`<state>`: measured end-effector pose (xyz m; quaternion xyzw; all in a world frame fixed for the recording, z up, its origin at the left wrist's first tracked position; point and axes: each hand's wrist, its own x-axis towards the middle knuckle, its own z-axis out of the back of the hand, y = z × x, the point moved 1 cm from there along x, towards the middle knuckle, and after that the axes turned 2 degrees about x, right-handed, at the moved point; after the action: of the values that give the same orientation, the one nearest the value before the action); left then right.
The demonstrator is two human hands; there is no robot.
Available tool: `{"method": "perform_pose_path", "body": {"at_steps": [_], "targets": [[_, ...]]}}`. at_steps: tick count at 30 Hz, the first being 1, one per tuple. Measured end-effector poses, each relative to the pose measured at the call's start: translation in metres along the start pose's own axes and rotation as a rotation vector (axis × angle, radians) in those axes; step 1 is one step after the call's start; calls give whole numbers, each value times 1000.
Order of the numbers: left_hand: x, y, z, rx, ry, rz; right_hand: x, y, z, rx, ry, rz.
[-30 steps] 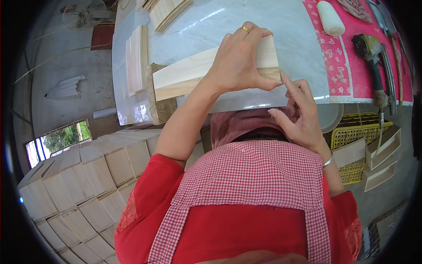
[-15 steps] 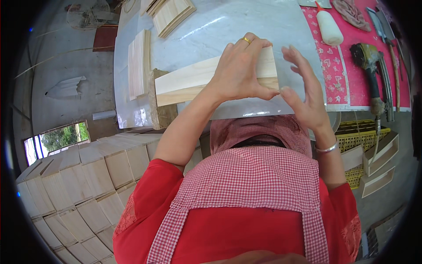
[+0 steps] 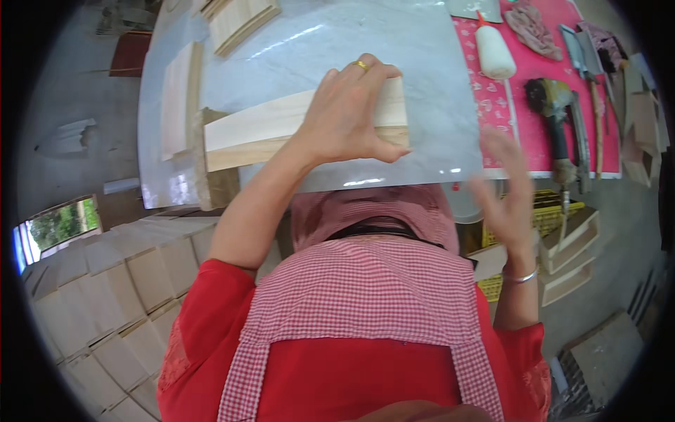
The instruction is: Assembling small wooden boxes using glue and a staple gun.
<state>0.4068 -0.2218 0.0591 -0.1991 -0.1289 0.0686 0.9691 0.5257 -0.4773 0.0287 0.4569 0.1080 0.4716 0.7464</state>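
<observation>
A pale wooden box (image 3: pixel 256 124), long and narrow, lies on the sheet-covered table near its front edge. My left hand (image 3: pixel 348 116), wearing a gold ring, is clamped across its right part, thumb on the near side and fingers over the far side. The box's left end sits by a rough wooden block (image 3: pixel 216 188). Smeared by motion, my right hand (image 3: pixel 508 190) hangs off the table's front right with fingers apart and nothing in them. Nearest to it, on the pink cloth, lies a nail gun (image 3: pixel 555 126) with a hose.
A white glue bottle (image 3: pixel 496 55) with a red tip, a crumpled rag (image 3: pixel 532 29) and a hammer (image 3: pixel 590 77) lie at the right. Thin boards (image 3: pixel 181 102) are stacked at the left. Many wooden boxes (image 3: pixel 112 288) are piled lower left; a yellow crate (image 3: pixel 545 211) stands lower right.
My right hand has drawn away from the box's right end, toward the nail gun's side. My left hand keeps its grip on the box. The whole view has shifted slightly.
</observation>
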Motion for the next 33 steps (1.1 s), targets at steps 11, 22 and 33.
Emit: {"method": "perform_pose_path", "body": {"at_steps": [11, 22, 33], "targets": [[-7, 0, -9, -20, -50, -12, 6, -128, 97, -750, -85, -319], [-7, 7, -10, 18, 3, 31, 65, -20, 119, -550, 231, -602], [-15, -27, 26, 167, 137, 88, 66, 91, 84, -227, 467, -225]]}}
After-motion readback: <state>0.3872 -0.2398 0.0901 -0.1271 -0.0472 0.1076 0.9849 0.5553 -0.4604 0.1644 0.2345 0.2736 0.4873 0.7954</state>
